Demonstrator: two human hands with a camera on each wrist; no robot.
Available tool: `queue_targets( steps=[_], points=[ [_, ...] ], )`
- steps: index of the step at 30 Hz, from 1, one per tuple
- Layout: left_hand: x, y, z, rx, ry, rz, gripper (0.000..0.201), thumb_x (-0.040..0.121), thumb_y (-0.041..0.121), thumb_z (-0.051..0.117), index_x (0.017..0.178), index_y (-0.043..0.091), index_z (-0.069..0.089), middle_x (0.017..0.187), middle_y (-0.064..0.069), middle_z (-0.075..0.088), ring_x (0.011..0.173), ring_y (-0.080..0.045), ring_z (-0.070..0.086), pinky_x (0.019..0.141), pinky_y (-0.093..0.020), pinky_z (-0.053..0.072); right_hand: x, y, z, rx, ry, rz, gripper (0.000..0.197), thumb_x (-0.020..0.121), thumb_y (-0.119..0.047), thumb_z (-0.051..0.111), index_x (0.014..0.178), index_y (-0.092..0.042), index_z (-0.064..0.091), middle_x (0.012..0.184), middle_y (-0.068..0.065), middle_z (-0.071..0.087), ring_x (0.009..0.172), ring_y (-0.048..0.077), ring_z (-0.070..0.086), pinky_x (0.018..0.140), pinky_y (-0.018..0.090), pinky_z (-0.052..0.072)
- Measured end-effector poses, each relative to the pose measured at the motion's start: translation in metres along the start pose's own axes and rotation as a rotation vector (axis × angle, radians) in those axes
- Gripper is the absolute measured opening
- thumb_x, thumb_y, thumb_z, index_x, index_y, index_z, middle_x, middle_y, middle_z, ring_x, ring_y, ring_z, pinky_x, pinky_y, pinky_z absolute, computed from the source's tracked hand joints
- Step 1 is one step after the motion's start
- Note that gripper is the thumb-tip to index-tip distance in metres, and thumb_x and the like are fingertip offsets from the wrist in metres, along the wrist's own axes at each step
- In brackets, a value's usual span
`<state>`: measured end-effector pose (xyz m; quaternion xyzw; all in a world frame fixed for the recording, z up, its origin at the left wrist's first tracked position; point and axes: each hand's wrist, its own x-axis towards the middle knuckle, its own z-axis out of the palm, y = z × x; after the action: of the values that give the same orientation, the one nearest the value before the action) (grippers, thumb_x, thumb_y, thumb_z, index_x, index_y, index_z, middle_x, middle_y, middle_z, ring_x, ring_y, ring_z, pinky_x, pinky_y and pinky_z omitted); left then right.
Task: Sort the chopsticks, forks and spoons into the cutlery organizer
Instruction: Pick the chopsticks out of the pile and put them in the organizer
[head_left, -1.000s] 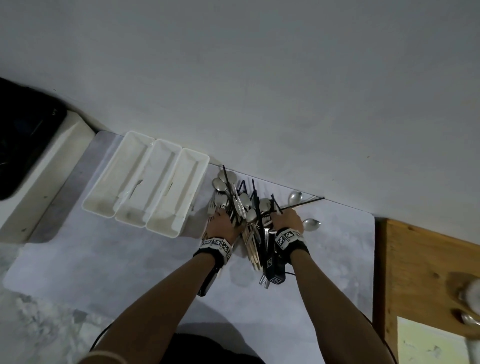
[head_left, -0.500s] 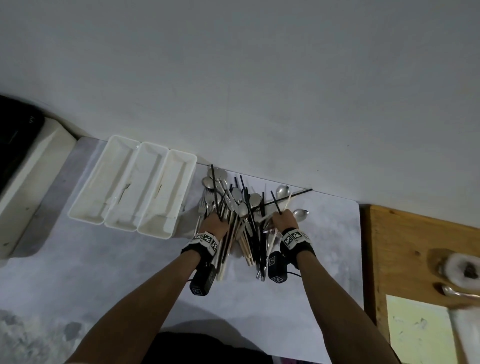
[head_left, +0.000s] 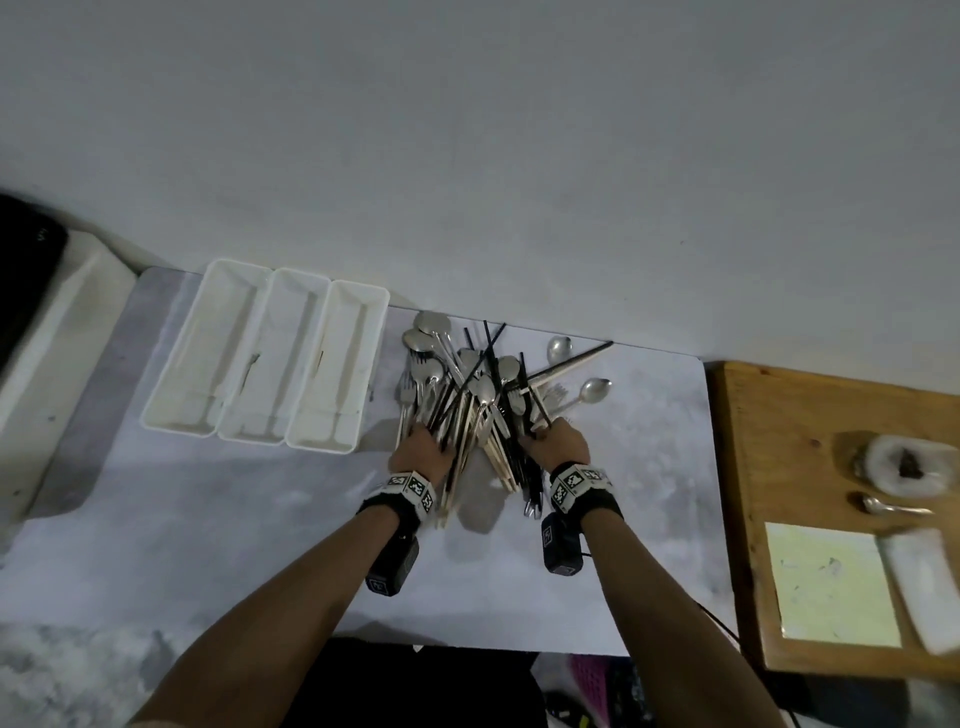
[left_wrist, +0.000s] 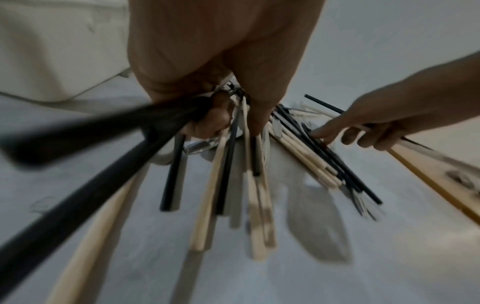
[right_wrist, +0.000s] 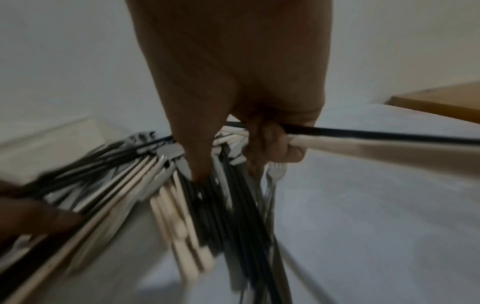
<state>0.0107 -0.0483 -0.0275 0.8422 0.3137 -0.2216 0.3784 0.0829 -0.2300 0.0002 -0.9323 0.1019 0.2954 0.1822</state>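
Observation:
A tangled pile of cutlery, made of black and pale wooden chopsticks, steel spoons and forks, lies on the grey table right of the white three-compartment organizer. My left hand grips a bunch of black and wooden chopsticks at the pile's left side. My right hand curls round a black chopstick and a pale one at the pile's right side, its forefinger down among the sticks. The organizer's compartments look empty. Two spoons lie loose at the far right of the pile.
A white wall runs close behind the pile and the organizer. A wooden board at the right carries a small dish, a spoon and a pale yellow card. A white appliance stands at the far left.
The view has swung, so the organizer and pile sit further left in frame. Both hands stay on the pile, and the sticks have been gathered slightly closer together.

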Motion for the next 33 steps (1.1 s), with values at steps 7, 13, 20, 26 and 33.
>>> queue_targets(
  steps=[7,13,20,26,33],
  points=[
    [-0.013,-0.004,0.013,0.216,-0.02,0.068,0.045,0.082,0.039,0.065,0.111,0.006,0.053,0.103,-0.01,0.068,0.095,-0.031,0.067,0.078,-0.036,0.055,-0.007,-0.005,0.033,-0.069,-0.028,-0.005,0.041,0.082,-0.043,0.065,0.102,-0.007,0.065,0.099,0.011,0.071,0.09,0.029,0.068,0.072,0.032,0.053],
    [-0.003,-0.003,0.002,0.044,-0.084,0.029,0.032,0.088,0.029,0.056,0.09,0.0,0.068,0.086,-0.018,0.072,0.081,-0.035,0.07,0.07,-0.037,0.056,-0.003,0.0,0.021,0.003,0.0,0.052,0.032,0.089,-0.033,0.053,0.099,-0.006,0.067,0.098,0.013,0.072,0.09,0.031,0.068,0.078,0.035,0.056],
    [-0.002,-0.002,-0.01,0.071,-0.115,0.067,0.032,0.094,0.025,0.042,0.107,0.001,0.059,0.107,-0.021,0.068,0.097,-0.037,0.065,0.084,-0.04,0.054,0.003,0.013,-0.008,0.102,0.021,0.073,0.032,0.089,-0.024,0.049,0.109,-0.002,0.061,0.107,0.013,0.07,0.1,0.033,0.065,0.087,0.037,0.054],
    [-0.019,0.003,-0.011,0.03,-0.125,0.033,0.039,0.092,0.016,0.044,0.127,-0.002,0.043,0.125,-0.025,0.058,0.113,-0.038,0.058,0.093,-0.042,0.049,-0.002,0.016,-0.022,0.209,-0.048,-0.069,0.021,0.093,-0.022,0.042,0.108,-0.009,0.051,0.096,0.009,0.055,0.083,0.025,0.051,0.073,0.034,0.044],
    [-0.05,0.006,-0.008,-0.05,0.013,-0.016,0.038,0.095,0.026,0.041,0.111,-0.005,0.056,0.113,-0.027,0.064,0.102,-0.039,0.063,0.087,-0.041,0.05,-0.017,0.024,-0.031,0.205,-0.025,-0.104,0.015,0.092,-0.024,0.047,0.098,-0.011,0.052,0.094,0.007,0.056,0.085,0.026,0.054,0.073,0.03,0.04]
  ],
)
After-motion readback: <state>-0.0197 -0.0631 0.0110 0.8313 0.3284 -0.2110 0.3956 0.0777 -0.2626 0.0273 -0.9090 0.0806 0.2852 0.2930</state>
